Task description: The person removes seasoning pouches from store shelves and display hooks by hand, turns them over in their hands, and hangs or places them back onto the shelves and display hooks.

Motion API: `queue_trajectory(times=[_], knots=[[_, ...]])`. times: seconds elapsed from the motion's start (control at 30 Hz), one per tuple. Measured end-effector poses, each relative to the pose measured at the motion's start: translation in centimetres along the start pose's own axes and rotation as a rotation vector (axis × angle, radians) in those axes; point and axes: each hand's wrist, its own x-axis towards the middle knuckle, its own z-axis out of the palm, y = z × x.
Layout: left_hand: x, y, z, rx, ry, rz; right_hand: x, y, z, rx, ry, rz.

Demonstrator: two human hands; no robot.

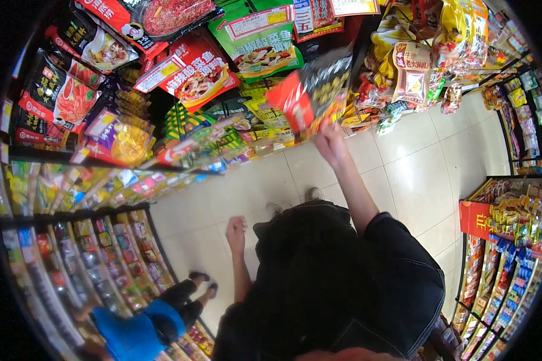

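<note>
My right hand (331,143) grips the lower edge of a black and red food packet (319,90), held up in front of the shelf. Behind and left of that packet hang a green packet (262,39) and a red packet (198,72) with price labels above them. My left hand (236,231) hangs low over the floor, fingers curled in, away from the shelves; nothing shows in it.
Packed shelves (84,253) line the left side, with a person in blue (132,331) beside them. A red display box (475,218) and more shelves stand at right. Yellow packets (463,30) hang at upper right. Tiled floor (403,156) lies between.
</note>
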Motion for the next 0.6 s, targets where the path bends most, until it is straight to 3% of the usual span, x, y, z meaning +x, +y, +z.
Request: queue_trajectory(times=[0.13,0.23,0.27,0.3,0.4,0.43,0.57,0.6], knots=[[3.7,16.8,0.6,-0.29,0.033,0.339,-6.9,1.2,1.2,-0.268,-0.02,0.119],[1.9,30.0,1.7,-0.351,-0.203,0.481,-9.9,1.9,1.6,-0.398,-0.07,0.112],[1.9,31.5,1.9,-0.303,-0.323,0.493,-10.6,1.7,2.8,-0.392,-0.035,0.11],[2.8,31.1,2.6,0.038,-0.262,0.55,-11.0,1.1,3.9,-0.387,-0.001,0.109],[3.7,32.8,4.2,0.005,-0.256,0.344,-11.7,-0.6,6.0,-0.412,0.005,0.095],[3.8,33.1,4.5,-0.056,-0.213,0.457,-11.8,-1.3,6.4,-0.424,-0.006,0.139],[3.4,35.5,2.7,-0.176,-0.251,0.385,-12.1,-4.9,5.7,-0.502,-0.232,0.224],[3.5,36.0,2.1,-0.173,-0.241,0.433,-11.7,-5.7,5.6,-0.508,-0.276,0.152]])
